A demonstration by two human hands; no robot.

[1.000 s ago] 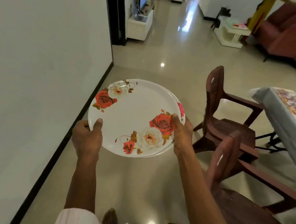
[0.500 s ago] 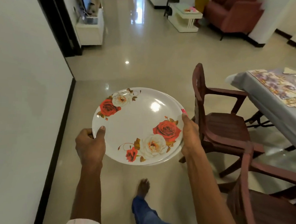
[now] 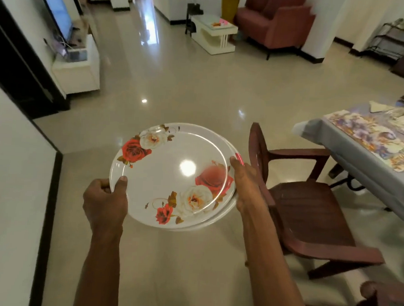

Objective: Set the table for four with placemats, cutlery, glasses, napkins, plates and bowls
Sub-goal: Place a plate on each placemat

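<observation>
Both hands carry a stack of plates (image 3: pixel 171 174). The left hand (image 3: pixel 105 201) pinches the near-left rim, thumb on top and fingers curled under, and the right hand (image 3: pixel 246 185) is wrapped round the right rim with its thumb along the edge. The stack hangs level over the floor (image 3: pixel 200 82), just left of a brown chair (image 3: pixel 310 205) and well apart from the near corner of the bench (image 3: pixel 351 146), where patterned placemats (image 3: pixel 370 136) already lie along the edge. The plates look stiff and glossy, so probably slick against one another. The lower ones already sit offset to the right, and a tilt could let them slide. I cannot tell whether they are ceramic or melamine, so it is safest to treat them as breakable. Opposite rims, thumbs above and fingers beneath, is the sound place to hold them. Against half a second ago the grip is unchanged, the left wall has dropped back, more of the room shows, and the stepping foot has all but left the view.
</observation>
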